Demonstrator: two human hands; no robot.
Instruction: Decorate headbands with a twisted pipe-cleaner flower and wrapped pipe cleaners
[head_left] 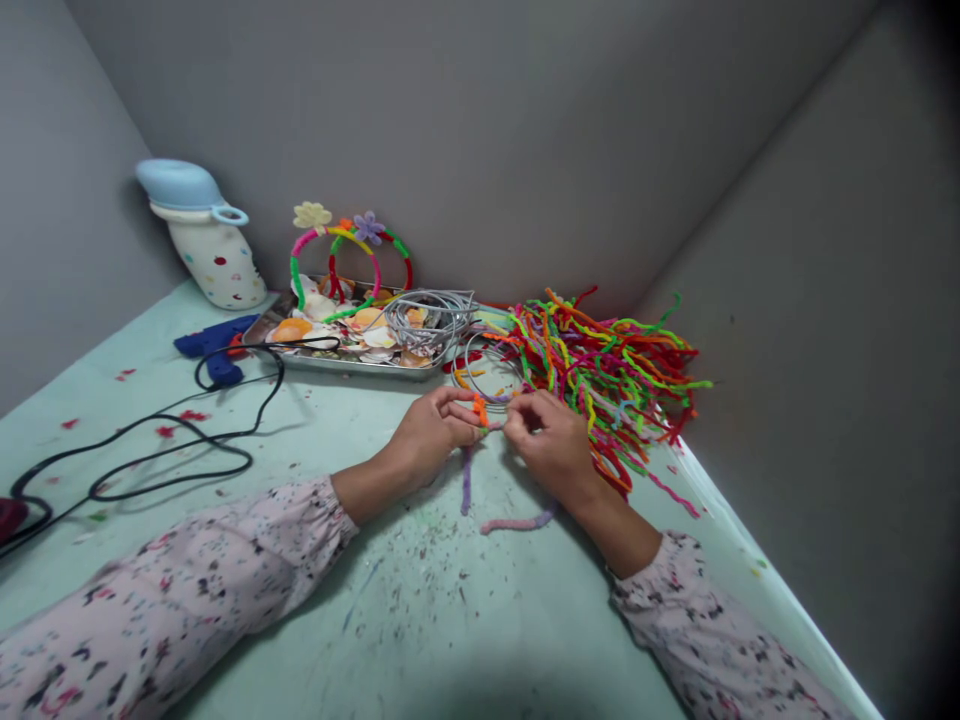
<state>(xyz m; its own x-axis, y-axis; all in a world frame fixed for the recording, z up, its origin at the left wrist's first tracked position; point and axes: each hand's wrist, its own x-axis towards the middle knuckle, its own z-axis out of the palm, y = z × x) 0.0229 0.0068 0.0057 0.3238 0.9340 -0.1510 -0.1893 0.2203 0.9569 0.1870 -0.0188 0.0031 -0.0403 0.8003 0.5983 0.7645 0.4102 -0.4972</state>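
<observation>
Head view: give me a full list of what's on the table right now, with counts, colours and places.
pipe cleaner pile: many, red, green, yellow, orange; right, by the wall
metal tray: one, silver, back centre, holding shells
decorated hoops: two, multicoloured with flowers; standing in the tray
wire rings: a bundle, grey; on the tray's right end
glue gun: one, blue, left of the tray, black cord
jug: one, white, blue lid; back left
purple pipe cleaner: one, between the hands
left hand: pinching an orange piece
right hand: pinching the same piece
</observation>
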